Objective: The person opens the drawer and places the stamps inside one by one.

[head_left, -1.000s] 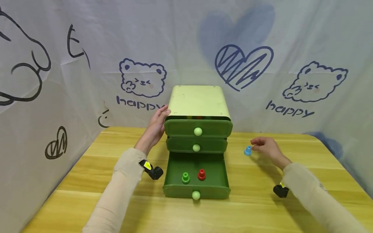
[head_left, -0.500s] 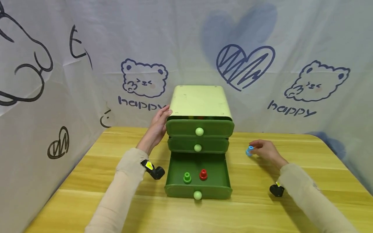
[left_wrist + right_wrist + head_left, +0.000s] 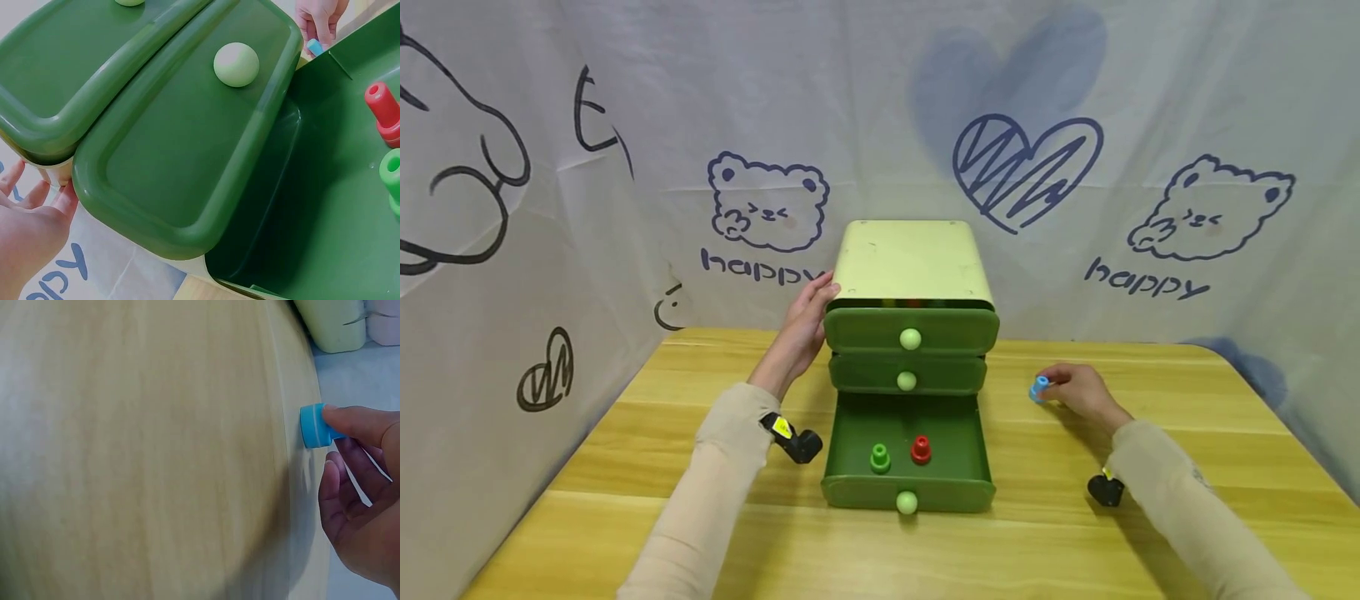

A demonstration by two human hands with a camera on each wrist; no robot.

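Note:
A small light-blue plastic peg (image 3: 1038,389), stepped and with a wide base, is pinched between the thumb and fingers of my right hand (image 3: 1081,392), right of the drawer cabinet. In the right wrist view the wide end of the blue peg (image 3: 312,427) shows beyond the thumb. My left hand (image 3: 800,331) rests its fingers against the left side of the cream-topped cabinet (image 3: 913,258). The bottom drawer (image 3: 857,425) is pulled out; a green peg (image 3: 880,459) and a red peg (image 3: 921,450) stand in it. Both pegs have a hole in the top.
Above the pulled-out drawer are the middle drawer (image 3: 868,375) and top drawer (image 3: 865,331), with round pale knobs. Coloured bits show through the gap over the top one. The wooden table (image 3: 1075,533) meets a drawn-on white curtain (image 3: 880,108) behind and at both sides.
My right hand has come in slightly leftward and taken the blue peg, which now leans a little. My left hand keeps its place on the cabinet.

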